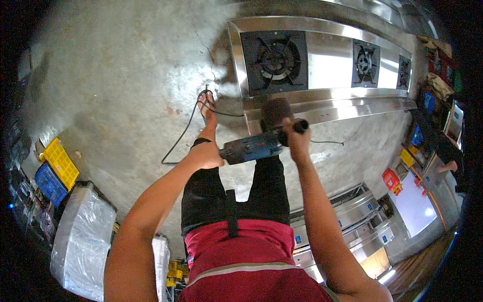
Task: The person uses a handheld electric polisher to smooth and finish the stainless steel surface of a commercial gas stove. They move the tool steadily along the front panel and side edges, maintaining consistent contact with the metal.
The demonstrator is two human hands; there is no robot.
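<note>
I hold a blue and black corded hand grinder [255, 147] crosswise in front of my legs. Around its rear end my left hand [206, 154] is closed. My right hand [296, 137] grips the black front handle, whose round end sticks out beside the fingers. A brown wheel [276, 111], slightly blurred, is at the tool's head, overlapping the near edge of a stainless steel stove [329, 50]; whether they touch I cannot tell. Black burners with round grates are set into the stove's top.
A black cord [180, 141] loops over the concrete floor [136, 75] by my sandalled foot [207, 104]. Yellow [61, 162] and blue crates [51, 183] and a plastic-wrapped item [84, 236] lie left. More steel units [352, 211] stand lower right. At the far right another person's hand [447, 167] shows.
</note>
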